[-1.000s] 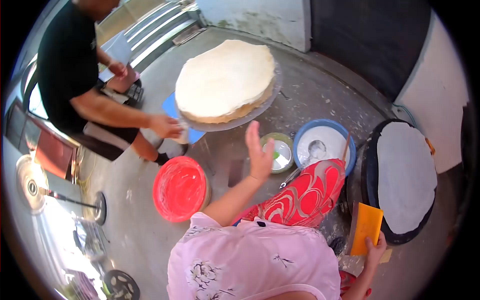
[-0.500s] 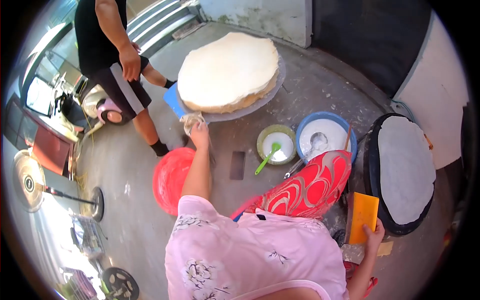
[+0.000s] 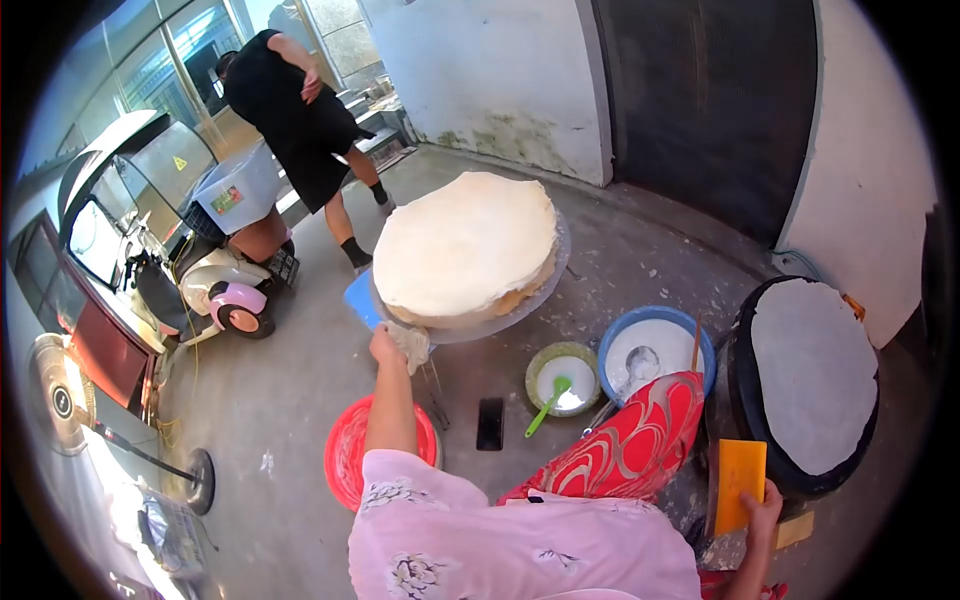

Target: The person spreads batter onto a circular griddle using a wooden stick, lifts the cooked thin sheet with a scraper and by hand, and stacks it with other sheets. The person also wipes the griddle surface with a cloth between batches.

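Note:
My left hand (image 3: 384, 345) is closed on a pale crumpled cloth (image 3: 410, 346) at the near rim of a round tray (image 3: 505, 322). On that tray lies a thick stack of thin round pancakes (image 3: 465, 245), cream-white on top. Down at the right, my right hand (image 3: 764, 508) grips a flat orange scraper (image 3: 740, 480), thumb on its face. Just beyond the scraper sits a black round griddle (image 3: 744, 400), covered by a thin whitish sheet of batter (image 3: 812, 375). A blue basin (image 3: 712, 350) holds white batter and a ladle (image 3: 642, 362).
A green bowl (image 3: 535, 375) with a green spatula (image 3: 548, 408), a phone (image 3: 490, 424) and a red basin (image 3: 350, 450) are on the floor near me. Beyond the tray, a person in black (image 3: 290, 120) stands by steps and a scooter (image 3: 215, 295). A fan (image 3: 62, 400) stands left.
My view has tilted upward, so things sit lower in it. The person in black has moved away from the tray and now leans toward the back left. Both my hands keep their holds.

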Available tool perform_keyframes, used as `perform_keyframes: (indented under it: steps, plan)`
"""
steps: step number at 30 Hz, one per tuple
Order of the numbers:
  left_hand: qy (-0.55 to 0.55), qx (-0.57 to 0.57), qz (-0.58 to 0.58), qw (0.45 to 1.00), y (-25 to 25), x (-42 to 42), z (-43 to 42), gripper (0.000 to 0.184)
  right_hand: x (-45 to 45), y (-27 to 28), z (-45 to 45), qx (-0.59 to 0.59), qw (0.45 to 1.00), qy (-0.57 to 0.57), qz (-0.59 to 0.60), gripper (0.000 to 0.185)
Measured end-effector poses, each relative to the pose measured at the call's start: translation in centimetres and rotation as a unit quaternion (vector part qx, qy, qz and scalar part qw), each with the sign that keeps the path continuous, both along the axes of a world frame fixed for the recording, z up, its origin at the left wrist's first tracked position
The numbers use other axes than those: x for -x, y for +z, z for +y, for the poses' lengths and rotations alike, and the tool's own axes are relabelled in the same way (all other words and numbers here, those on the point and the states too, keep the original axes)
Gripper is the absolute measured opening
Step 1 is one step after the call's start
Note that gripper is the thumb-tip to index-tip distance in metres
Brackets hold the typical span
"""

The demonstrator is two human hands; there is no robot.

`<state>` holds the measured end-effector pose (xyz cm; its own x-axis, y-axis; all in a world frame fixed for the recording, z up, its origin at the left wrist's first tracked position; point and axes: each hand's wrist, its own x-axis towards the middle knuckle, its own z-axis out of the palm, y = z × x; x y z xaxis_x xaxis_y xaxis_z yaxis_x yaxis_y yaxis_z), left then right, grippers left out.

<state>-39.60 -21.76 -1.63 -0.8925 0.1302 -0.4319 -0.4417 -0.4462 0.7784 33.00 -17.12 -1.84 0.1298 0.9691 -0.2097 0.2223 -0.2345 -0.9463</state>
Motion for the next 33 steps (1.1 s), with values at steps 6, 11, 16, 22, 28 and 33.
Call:
perform_keyframes:
  steps: [6,11,16,22,28,33]
  plan:
    - [-0.185,-0.256,0.235,0.919,12.8,-6.2,-2.3,0.04,-0.9,-1.1,1.1,-0.005,0.998,0.055,0.027,0.034]
    - [-0.234,-0.388,0.307,0.837,17.2,-14.2,-4.0,0.056,0.0,-0.4,1.4,-0.004,0.999,0.033,0.039,0.033]
    - [-0.323,-0.492,0.271,0.762,17.4,-18.4,-4.2,0.071,0.3,0.3,1.9,0.001,0.999,0.03,0.045,0.032]
    - [-0.512,-0.437,0.404,0.62,22.7,-26.8,-3.7,0.067,1.0,0.9,1.9,-0.005,0.998,0.046,0.053,0.031]
    - [-0.733,-0.466,0.368,0.332,25.1,-35.4,-4.1,0.06,0.3,-0.4,2.0,-0.009,0.998,0.037,0.051,0.032]
    - [-0.781,-0.495,0.294,0.243,24.3,-39.6,-3.3,0.053,-1.5,-2.8,2.5,-0.048,0.991,0.089,0.087,0.036]
